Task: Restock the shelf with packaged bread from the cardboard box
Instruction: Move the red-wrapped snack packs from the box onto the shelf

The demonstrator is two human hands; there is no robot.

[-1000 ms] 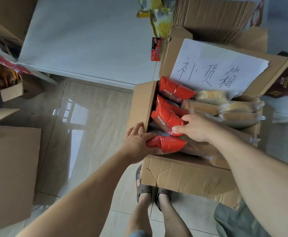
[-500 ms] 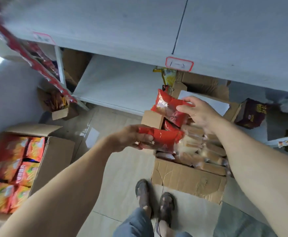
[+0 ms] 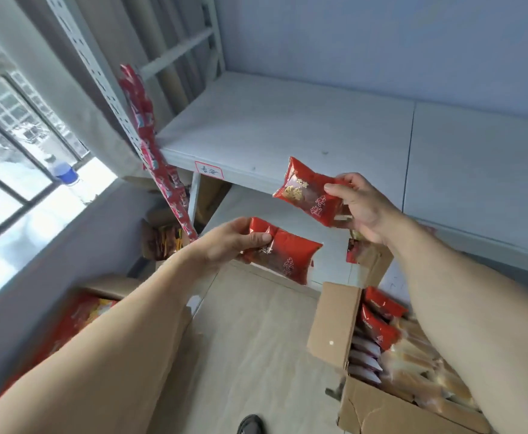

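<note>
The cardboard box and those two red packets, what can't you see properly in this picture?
- Cardboard box, head view: its near right part is hidden by the right arm and cut off by the picture's edge, so the count of packets inside stays unknown.
- Packet in the left hand: fingers cover its left end; print blurred.
- Packet in the right hand: its right end sits behind the fingers.
- Shelf label: writing too small to read.
</note>
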